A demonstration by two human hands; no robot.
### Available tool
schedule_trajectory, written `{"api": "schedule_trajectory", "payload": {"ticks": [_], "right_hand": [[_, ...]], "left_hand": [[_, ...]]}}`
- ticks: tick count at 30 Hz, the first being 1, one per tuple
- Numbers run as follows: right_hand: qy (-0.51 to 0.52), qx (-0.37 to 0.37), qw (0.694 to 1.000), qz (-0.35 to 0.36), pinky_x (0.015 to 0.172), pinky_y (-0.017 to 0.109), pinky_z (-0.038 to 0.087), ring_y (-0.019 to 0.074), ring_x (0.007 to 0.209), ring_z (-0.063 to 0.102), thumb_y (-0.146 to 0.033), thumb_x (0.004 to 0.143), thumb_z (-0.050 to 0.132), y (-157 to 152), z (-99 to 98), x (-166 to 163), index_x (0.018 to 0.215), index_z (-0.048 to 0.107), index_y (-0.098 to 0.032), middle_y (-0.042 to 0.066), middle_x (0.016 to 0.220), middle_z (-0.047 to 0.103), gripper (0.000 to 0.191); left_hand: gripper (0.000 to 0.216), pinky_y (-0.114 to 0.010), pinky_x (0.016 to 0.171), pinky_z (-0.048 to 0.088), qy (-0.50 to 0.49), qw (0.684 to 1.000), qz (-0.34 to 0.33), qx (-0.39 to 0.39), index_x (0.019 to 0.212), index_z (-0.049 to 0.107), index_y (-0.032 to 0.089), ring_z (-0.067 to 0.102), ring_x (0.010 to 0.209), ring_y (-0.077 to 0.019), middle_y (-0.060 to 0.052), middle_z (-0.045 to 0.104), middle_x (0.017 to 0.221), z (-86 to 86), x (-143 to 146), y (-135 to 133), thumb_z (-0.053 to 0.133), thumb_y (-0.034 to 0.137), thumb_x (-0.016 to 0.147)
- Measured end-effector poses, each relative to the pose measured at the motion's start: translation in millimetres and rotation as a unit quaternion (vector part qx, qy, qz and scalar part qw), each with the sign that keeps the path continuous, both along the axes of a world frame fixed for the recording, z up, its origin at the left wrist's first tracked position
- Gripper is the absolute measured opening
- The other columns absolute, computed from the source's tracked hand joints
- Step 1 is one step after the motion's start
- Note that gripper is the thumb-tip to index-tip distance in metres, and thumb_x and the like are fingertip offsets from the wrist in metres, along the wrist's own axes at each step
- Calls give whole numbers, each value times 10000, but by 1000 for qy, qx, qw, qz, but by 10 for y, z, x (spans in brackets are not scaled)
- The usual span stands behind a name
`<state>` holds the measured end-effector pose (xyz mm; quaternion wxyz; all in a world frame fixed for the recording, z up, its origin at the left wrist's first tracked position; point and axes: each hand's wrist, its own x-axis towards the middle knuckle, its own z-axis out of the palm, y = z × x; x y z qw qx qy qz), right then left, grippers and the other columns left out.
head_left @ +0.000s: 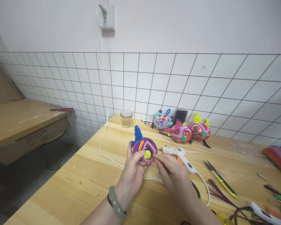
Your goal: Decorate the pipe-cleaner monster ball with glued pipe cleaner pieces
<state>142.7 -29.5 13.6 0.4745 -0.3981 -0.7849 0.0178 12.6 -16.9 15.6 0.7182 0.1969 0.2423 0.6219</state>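
Pipe-cleaner figure [144,150] held just above the table [89,181], near its back half. My left hand [133,170] cups it from below; my right hand [170,170] pinches at its yellow eye disc [147,154]. Body wound, blue horn on; face detail seems unfinished. Glue gun [180,154] lies just beside it. Three finished figures [181,130] sit by the wall.

Bright even light, soft shadows, wide-angle bending at edges
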Motion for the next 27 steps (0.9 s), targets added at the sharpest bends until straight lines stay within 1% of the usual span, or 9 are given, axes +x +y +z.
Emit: {"api": "schedule_trajectory", "payload": {"ticks": [3,6,10,17,22,27], "right_hand": [[-6,7,1000,-6,652,281,549,171,739,660,-113,881,485,3,8,1,977,638,-188,70,818,689,195],[-4,7,1000,-3,664,284,553,175,756,667,-118,885,481,1,9,-5,979,638,-192,76,835,697,197],[-7,7,1000,-4,667,286,556,179,762,674,-119,885,481,-2,0,-14,980,639,-187,81,848,705,197],[-3,15,1000,-17,632,281,557,180,715,677,-135,879,484,5,-23,-21,968,643,-193,69,795,706,191],[-8,19,1000,-23,640,284,557,177,715,679,-122,871,494,4,-42,-26,953,641,-180,74,804,712,179],[-4,15,1000,-26,630,282,558,177,706,682,-128,865,491,4,-43,-29,942,648,-187,65,791,711,184]], "left_hand": [[395,-262,677,456,-10,1000,3,-6,1101,446,298,577,753,-118,-10,610,976,6,-9,9,636,232,761],[425,-257,656,455,4,1000,7,-17,1106,459,298,576,721,-113,-6,612,959,7,-9,11,668,260,738],[421,-248,626,445,25,1000,6,-17,1068,477,283,556,650,-100,13,604,868,-1,-9,10,679,219,705],[408,-261,647,448,16,1000,-3,-9,1070,473,273,562,679,-112,10,609,856,-17,-3,13,643,175,712],[385,-269,671,453,0,1000,-4,-14,1056,463,255,566,695,-114,2,617,863,-34,10,11,623,146,722],[358,-252,636,442,-8,1000,-1,-30,1015,458,248,541,631,-94,20,606,807,-57,22,25,621,131,719]]}}
